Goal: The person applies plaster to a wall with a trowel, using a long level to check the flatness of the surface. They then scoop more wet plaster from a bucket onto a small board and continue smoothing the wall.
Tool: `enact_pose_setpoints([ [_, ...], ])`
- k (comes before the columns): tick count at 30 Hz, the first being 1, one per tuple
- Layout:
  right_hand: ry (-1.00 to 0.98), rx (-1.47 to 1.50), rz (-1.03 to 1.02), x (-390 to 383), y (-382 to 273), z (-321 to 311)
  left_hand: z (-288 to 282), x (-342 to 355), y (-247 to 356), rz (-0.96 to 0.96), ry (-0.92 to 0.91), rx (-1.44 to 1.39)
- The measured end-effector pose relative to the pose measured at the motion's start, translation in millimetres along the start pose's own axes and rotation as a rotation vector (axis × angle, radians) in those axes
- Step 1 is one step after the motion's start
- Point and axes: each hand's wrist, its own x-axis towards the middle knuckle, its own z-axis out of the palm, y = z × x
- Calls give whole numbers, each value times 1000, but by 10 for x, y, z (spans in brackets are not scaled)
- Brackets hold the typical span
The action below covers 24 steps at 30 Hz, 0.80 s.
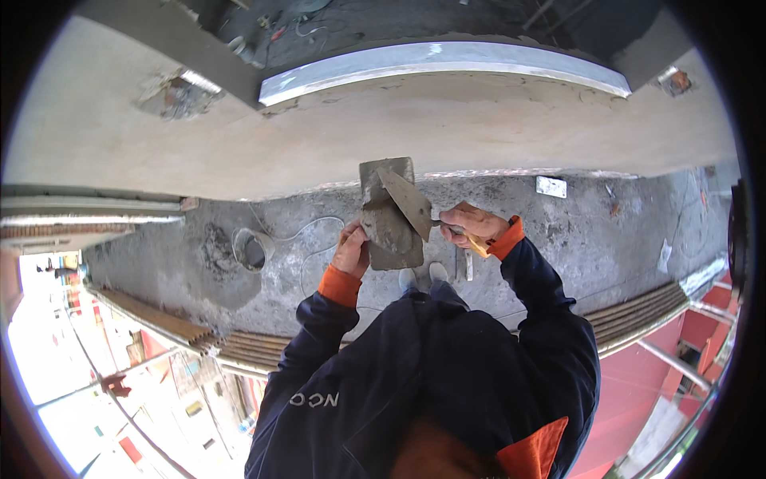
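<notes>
My left hand [351, 249] grips the lower left edge of a flat rectangular mortar board [375, 180] that carries a lump of wet grey mortar [386, 227]. My right hand [471, 225] holds the wooden handle of a pointed trowel [407, 199], whose blade lies tilted across the board and the mortar. Both hands are raised in front of my chest, close to a smooth beige plastered wall [447, 136]. My sleeves are dark blue with orange cuffs.
A grey window sill [439, 60] juts from the wall above. Below me lie a concrete floor [574, 231], a bucket [251, 251] beside a mortar heap, a white cable and a small white box [550, 186]. A ribbed metal edge [638, 311] borders the floor; open street lies beyond.
</notes>
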Motion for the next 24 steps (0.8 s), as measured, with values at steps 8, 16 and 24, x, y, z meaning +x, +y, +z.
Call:
enact_pose_setpoints([
  [8,385,-557,36,-311,-6,-595,145,16,317,259,130,-85],
  [16,522,-1579,-831,-226,-554,322,-24,183,253,385,312,-132],
  [24,592,-1826,-684,410,-570,681,-64,308,407,390,226,-206],
])
